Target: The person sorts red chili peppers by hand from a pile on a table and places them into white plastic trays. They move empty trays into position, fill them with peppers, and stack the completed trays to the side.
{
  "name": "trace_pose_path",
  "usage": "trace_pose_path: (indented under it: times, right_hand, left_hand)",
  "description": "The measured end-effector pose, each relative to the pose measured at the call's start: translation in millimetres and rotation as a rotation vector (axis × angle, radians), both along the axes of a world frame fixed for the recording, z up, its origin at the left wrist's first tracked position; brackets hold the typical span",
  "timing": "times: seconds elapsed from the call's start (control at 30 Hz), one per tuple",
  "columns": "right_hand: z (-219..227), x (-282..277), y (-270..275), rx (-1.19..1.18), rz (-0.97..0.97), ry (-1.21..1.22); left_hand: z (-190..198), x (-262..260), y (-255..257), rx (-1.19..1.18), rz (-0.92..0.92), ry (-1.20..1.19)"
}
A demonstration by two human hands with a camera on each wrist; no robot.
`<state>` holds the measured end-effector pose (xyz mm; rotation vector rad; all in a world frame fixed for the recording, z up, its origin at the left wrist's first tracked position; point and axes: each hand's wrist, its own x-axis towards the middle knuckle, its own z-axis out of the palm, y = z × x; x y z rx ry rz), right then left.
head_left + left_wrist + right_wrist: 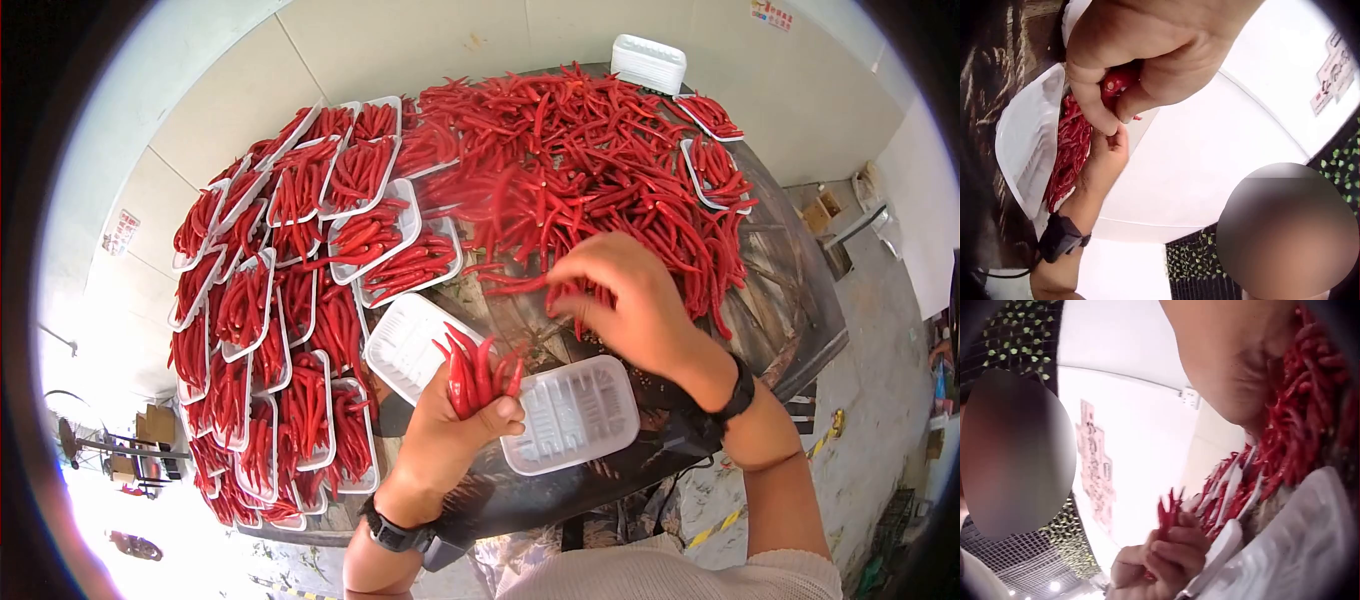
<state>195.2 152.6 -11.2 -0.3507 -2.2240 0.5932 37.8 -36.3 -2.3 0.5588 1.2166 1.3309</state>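
In the head view my left hand [450, 440] grips a small bunch of red chili peppers [470, 375], tips up. An empty white tray [405, 345] lies behind it and a clear plastic tray [570, 415] to its right. My right hand [640, 310] is bent over the near edge of the loose pepper pile [570, 130]; a pepper [515, 285] reaches its fingertips, and whether they pinch it is unclear. Close up in the left wrist view, my left hand [1147, 56] has a pepper [1119, 81] between fingers and thumb. In the right wrist view my right fingers are hidden.
Filled pepper trays [245, 300] overlap along the table's left side. At the back right stands a stack of white trays [648, 62], with two filled trays [715, 175] beside the pile. The dark round table's edge [815, 300] curves around on the right; a wall is behind.
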Motion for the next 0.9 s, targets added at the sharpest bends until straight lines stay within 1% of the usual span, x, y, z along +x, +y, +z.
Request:
trace_pose_path:
  times: [0.03, 0.07, 0.1, 0.13, 0.2, 0.27, 0.33, 0.37, 0.4, 0.43, 0.47, 0.5, 0.53, 0.57, 0.6, 0.63, 0.67, 0.7, 0.73, 0.77, 0.8, 0.83, 0.87, 0.9]
  right_hand:
    - [-6, 2, 9, 0.007, -0.095, -0.064]
    - [-14, 4, 14, 0.027, -0.135, -0.127]
    - [-20, 4, 17, 0.046, -0.175, -0.189]
    - [-21, 3, 16, 0.048, -0.176, -0.19]
    - [-22, -2, 12, 0.181, -0.235, -0.283]
    - [-19, 1, 9, 0.201, -0.237, -0.329]
    - [-18, 2, 8, 0.227, -0.237, -0.375]
    - [-18, 2, 9, 0.147, -0.211, -0.349]
    - [-18, 2, 8, 0.066, -0.186, -0.324]
    - [-13, 1, 5, 0.07, -0.184, -0.327]
    - [-6, 0, 1, -0.131, -0.14, -0.167]
    - [2, -2, -4, -0.33, -0.093, -0.008]
    - [9, -1, -13, -0.218, -0.065, 0.014]
    - [12, 0, -21, -0.106, -0.035, 0.036]
    - [9, -4, -24, 0.165, 0.084, 0.11]
    - [6, -3, -31, 0.328, 0.184, 0.095]
    - [7, -1, -41, 0.388, 0.227, 0.039]
    - [8, -1, -48, 0.446, 0.268, -0.016]
    - [7, -4, -47, 0.447, 0.273, -0.02]
    - [6, -6, -47, 0.41, 0.324, -0.019]
    - [4, -7, -46, 0.373, 0.374, -0.018]
    - [3, -8, -43, 0.372, 0.376, -0.021]
    - [1, -8, -37, 0.283, 0.342, -0.001]
    - [-1, -9, -30, 0.193, 0.307, 0.019]
  left_hand:
    - [1, 1, 0, 0.013, 0.037, -0.051]
    - [-2, 0, 0, 0.017, 0.034, -0.052]
    - [-8, -3, -1, 0.035, 0.015, -0.122]
    - [-12, -5, -1, 0.051, -0.003, -0.193]
    - [-13, -5, -1, 0.073, -0.02, -0.228]
    - [-16, -7, -1, 0.097, -0.033, -0.263]
    - [-21, -9, 0, 0.182, -0.089, -0.285]
    - [-20, -9, -1, 0.187, -0.085, -0.287]
    - [-16, -8, -1, 0.143, -0.053, -0.258]
    - [-12, -7, -2, 0.098, -0.022, -0.231]
    - [-9, -6, -1, 0.105, -0.018, -0.236]
    - [-6, -4, 0, 0.058, 0.011, -0.193]
    - [-3, -1, 1, 0.01, 0.042, -0.151]
    - [1, 1, 3, 0.016, 0.048, -0.161]
    - [6, 2, 5, -0.016, 0.064, -0.213]
    - [7, 4, 6, -0.048, 0.08, -0.265]
    - [2, 3, 6, -0.044, 0.085, -0.272]
    - [-6, 2, 5, 0.015, 0.093, -0.298]
    - [-11, 1, 4, 0.072, 0.1, -0.321]
    - [-13, 0, 4, 0.072, 0.103, -0.325]
    - [-14, 0, 3, 0.089, 0.093, -0.275]
    - [-14, 0, 3, 0.105, 0.082, -0.224]
    - [-10, 0, 3, 0.105, 0.083, -0.228]
    - [-3, 1, 4, 0.047, 0.1, -0.223]
